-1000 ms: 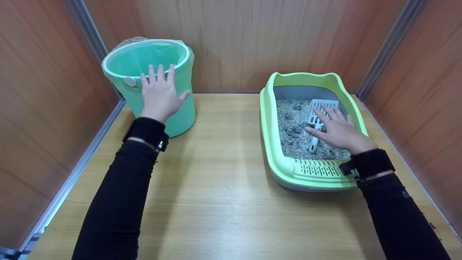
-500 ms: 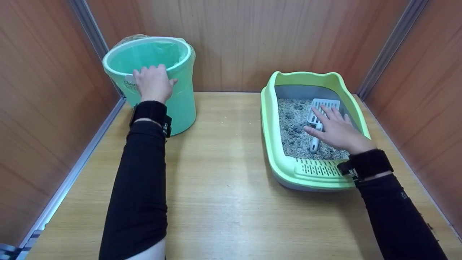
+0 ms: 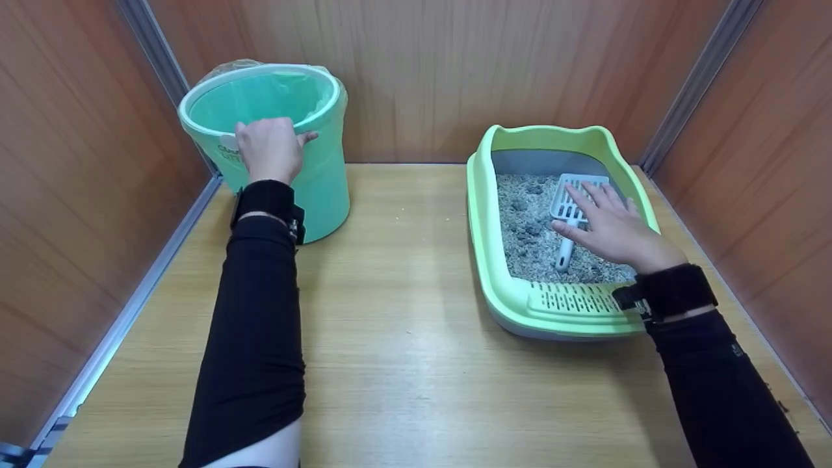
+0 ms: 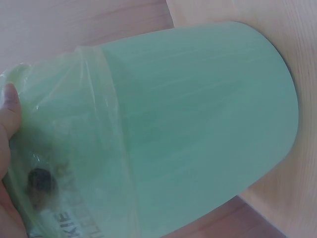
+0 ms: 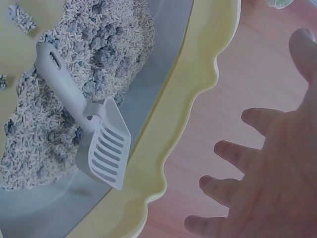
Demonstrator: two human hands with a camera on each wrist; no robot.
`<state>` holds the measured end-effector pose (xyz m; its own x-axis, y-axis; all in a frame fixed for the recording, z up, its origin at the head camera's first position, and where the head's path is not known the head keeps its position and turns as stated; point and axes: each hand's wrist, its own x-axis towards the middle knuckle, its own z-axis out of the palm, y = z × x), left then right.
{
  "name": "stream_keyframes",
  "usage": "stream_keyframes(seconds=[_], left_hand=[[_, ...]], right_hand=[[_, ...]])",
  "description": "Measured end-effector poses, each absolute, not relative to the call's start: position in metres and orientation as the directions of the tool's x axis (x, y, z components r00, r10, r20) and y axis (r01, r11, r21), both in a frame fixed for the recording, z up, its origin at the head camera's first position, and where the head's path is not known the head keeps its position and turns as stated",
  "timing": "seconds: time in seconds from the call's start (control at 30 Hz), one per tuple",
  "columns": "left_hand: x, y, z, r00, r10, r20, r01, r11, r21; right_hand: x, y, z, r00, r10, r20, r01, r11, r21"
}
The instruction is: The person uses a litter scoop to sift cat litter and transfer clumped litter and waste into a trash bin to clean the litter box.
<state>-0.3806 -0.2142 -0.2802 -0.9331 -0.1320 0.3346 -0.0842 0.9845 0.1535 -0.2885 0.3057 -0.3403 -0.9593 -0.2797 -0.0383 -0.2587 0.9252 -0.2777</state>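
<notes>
My left hand point(image 3: 270, 151) grips the front rim of a green trash bin point(image 3: 322, 188), fingers over the edge and thumb on the outside. A clear green bag point(image 4: 94, 114) lines the bin and folds down over its outer wall in the left wrist view. Over a lime-green litter box point(image 3: 484, 240), my right hand point(image 3: 616, 233) hovers with fingers spread, holding nothing. Below it a slotted litter scoop point(image 5: 106, 148) lies on the grey clumpy litter point(image 3: 520, 227), its handle pointing toward me. In the head view, my fingers partly cover the scoop's slotted head.
Both containers stand on a wooden table point(image 3: 390, 312), with bare tabletop between them. Wood panels enclose the back point(image 3: 422, 78), left point(image 3: 78, 195) and right point(image 3: 754, 169). A few white specks lie near the back edge.
My left hand was open with fingers spread in front of the bin; it has moved onto the rim and curled round it. My right hand has stayed nearly still above the litter box.
</notes>
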Motion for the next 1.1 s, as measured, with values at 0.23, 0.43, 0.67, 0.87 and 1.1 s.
stream_keyframes(seconds=[0.23, 0.43, 0.67, 0.87, 1.1], left_hand=[[-0.377, -0.220, -0.282, -0.941, -0.096, 0.325, -0.052, 0.989, 0.139], [-0.371, -0.220, -0.281, -0.947, -0.071, 0.313, -0.036, 0.992, 0.118], [-0.362, -0.215, -0.281, -0.950, -0.039, 0.309, -0.012, 0.996, 0.088], [-0.349, -0.205, -0.286, -0.930, -0.015, 0.366, 0.013, 0.997, 0.074], [-0.331, -0.189, -0.292, -0.896, 0.025, 0.443, 0.058, 0.996, 0.061]], right_hand=[[-0.289, 0.307, -0.341, -0.958, -0.283, -0.038, -0.262, 0.922, -0.284], [-0.288, 0.308, -0.340, -0.956, -0.290, -0.037, -0.268, 0.920, -0.285], [-0.286, 0.308, -0.339, -0.955, -0.296, -0.040, -0.271, 0.916, -0.295], [-0.285, 0.309, -0.340, -0.955, -0.292, -0.045, -0.266, 0.916, -0.302], [-0.285, 0.312, -0.341, -0.956, -0.289, -0.046, -0.264, 0.919, -0.292]])
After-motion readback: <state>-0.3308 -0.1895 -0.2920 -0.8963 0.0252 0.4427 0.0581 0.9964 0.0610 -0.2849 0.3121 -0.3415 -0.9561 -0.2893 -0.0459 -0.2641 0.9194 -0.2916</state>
